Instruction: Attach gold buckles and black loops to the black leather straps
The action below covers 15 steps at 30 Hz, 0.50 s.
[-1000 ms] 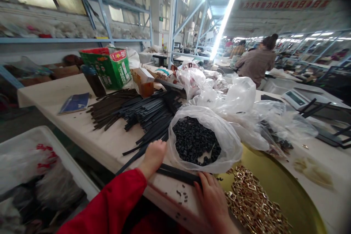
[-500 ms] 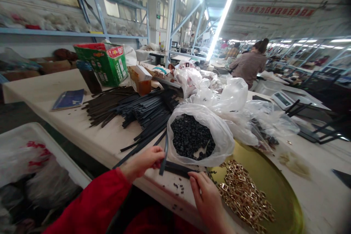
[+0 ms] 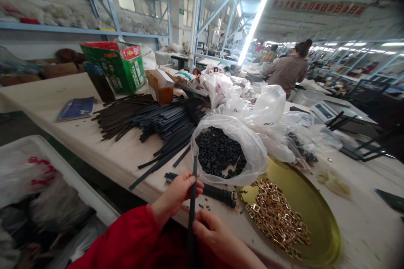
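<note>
Left hand point(image 3: 179, 195), one: fingers closed on one black strap point(image 3: 192, 208), held before the near edge of the bench point(image 3: 116, 155); right hand point(image 3: 210, 229), one: pinching it lower down, the strap best kept flat, untwisted and lightly taut. One blue booklet point(image 3: 75, 108), one green box point(image 3: 124, 75); loose straps point(image 3: 164, 122), overlapping past counting; one plastic bag point(image 3: 258, 151) of small black pieces point(image 3: 217, 149) and one gold tray point(image 3: 318, 206) of buckles point(image 3: 276, 218), contents uncountable.

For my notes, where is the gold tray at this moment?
In the head view, the tray lies lower right, beside the bag of black pieces, right of the right hand.
</note>
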Tool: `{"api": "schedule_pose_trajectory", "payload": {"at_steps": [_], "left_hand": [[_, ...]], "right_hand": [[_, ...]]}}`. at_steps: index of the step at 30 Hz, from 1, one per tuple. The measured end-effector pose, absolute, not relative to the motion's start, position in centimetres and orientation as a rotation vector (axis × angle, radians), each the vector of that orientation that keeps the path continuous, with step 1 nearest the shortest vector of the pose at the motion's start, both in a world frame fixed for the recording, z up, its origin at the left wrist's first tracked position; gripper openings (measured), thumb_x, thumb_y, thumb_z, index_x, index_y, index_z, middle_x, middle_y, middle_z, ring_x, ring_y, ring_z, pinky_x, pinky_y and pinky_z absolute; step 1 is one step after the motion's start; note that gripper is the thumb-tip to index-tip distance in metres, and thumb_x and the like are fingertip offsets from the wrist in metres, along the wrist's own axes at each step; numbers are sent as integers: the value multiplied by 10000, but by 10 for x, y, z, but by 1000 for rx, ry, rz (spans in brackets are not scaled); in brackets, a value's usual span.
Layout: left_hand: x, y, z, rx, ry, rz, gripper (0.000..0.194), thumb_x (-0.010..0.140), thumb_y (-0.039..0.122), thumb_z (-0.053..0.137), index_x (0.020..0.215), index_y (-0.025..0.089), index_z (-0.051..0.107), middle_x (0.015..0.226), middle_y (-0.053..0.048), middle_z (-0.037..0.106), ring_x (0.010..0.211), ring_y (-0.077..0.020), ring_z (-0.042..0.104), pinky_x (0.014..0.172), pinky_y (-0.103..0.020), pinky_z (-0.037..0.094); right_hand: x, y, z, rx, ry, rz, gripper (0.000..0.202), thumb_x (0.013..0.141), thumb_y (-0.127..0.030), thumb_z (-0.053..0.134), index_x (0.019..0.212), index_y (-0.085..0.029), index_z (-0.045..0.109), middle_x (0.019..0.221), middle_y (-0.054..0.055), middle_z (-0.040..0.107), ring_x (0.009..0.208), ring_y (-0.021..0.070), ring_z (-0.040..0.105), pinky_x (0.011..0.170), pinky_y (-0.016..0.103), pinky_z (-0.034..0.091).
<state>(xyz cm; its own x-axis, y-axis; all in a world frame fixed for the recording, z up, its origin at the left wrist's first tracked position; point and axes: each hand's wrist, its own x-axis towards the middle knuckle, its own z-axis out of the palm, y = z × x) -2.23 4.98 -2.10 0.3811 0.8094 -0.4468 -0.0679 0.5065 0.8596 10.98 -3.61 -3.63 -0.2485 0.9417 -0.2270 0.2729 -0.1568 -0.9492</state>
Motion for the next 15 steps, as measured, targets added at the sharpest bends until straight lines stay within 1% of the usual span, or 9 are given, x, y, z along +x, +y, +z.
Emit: {"api": "schedule_pose_trajectory", "payload": {"at_steps": [1, 3, 4, 5, 7, 8, 10, 12, 15], "left_hand": [[-21, 55, -20, 880, 1029, 663, 234, 821, 279, 470, 1001, 135, 507, 773, -29, 642, 615, -98, 605, 615, -219, 463], [-19, 61, -15, 911, 1016, 653, 232, 812, 253, 471, 1008, 137, 513, 738, -23, 647, 581, -97, 601, 580, -213, 459], [-19, 63, -13, 929, 1015, 641, 228, 808, 243, 471, 1004, 136, 515, 724, -22, 651, 572, -99, 602, 566, -211, 457], [-18, 63, -9, 948, 1018, 626, 223, 807, 236, 467, 1000, 135, 515, 712, -22, 654, 563, -101, 603, 551, -209, 455], [-17, 61, -3, 988, 1034, 592, 208, 812, 224, 447, 990, 134, 509, 688, -17, 654, 540, -100, 601, 526, -203, 450], [-16, 61, -1, 1005, 1041, 577, 199, 817, 217, 436, 984, 135, 505, 677, -11, 652, 529, -97, 599, 517, -200, 448], [-12, 60, 2, 1031, 1048, 561, 178, 822, 200, 416, 965, 136, 499, 664, -3, 646, 511, -91, 594, 503, -192, 443], [-8, 60, 2, 1050, 1051, 556, 155, 818, 186, 407, 938, 137, 492, 655, 1, 641, 496, -88, 589, 486, -187, 436], [-3, 63, 0, 1059, 1055, 557, 143, 810, 178, 407, 926, 140, 483, 642, 3, 635, 484, -91, 587, 472, -186, 433]], "right_hand": [[118, -28, -32, -1449, -1658, 1277, 181, 801, -274, 476, 647, -183, 494, 574, -47, 485, 530, 95, 435, 482, 199, 331], [143, -2, -26, -1610, -1823, 781, 205, 843, -285, 436, 728, -180, 569, 665, 0, 597, 621, 133, 539, 554, 223, 417], [158, 15, -25, -1710, -1855, 514, 236, 866, -272, 387, 813, -179, 598, 743, 27, 641, 691, 151, 583, 618, 243, 457], [173, 32, -26, -1774, -1838, 412, 266, 875, -246, 354, 931, -161, 601, 859, 70, 662, 790, 176, 605, 698, 282, 474], [199, 65, -31, -1855, -1834, 300, 331, 860, -173, 325, 1083, -123, 564, 1048, 143, 629, 950, 219, 591, 821, 361, 453], [208, 78, -35, -1881, -1859, 264, 365, 848, -148, 337, 1159, -116, 525, 1141, 162, 587, 1005, 227, 573, 856, 373, 437], [216, 97, -44, -1916, -1946, 220, 416, 839, -154, 387, 1247, -128, 465, 1271, 175, 495, 1039, 238, 562, 860, 367, 433], [215, 104, -51, -1941, -2048, 189, 424, 837, -205, 451, 1258, -157, 466, 1314, 172, 452, 1014, 247, 578, 821, 344, 445], [212, 99, -55, -1990, -2174, 131, 360, 834, -226, 491, 1189, -189, 534, 1216, 151, 528, 913, 239, 614, 737, 309, 449]]}}
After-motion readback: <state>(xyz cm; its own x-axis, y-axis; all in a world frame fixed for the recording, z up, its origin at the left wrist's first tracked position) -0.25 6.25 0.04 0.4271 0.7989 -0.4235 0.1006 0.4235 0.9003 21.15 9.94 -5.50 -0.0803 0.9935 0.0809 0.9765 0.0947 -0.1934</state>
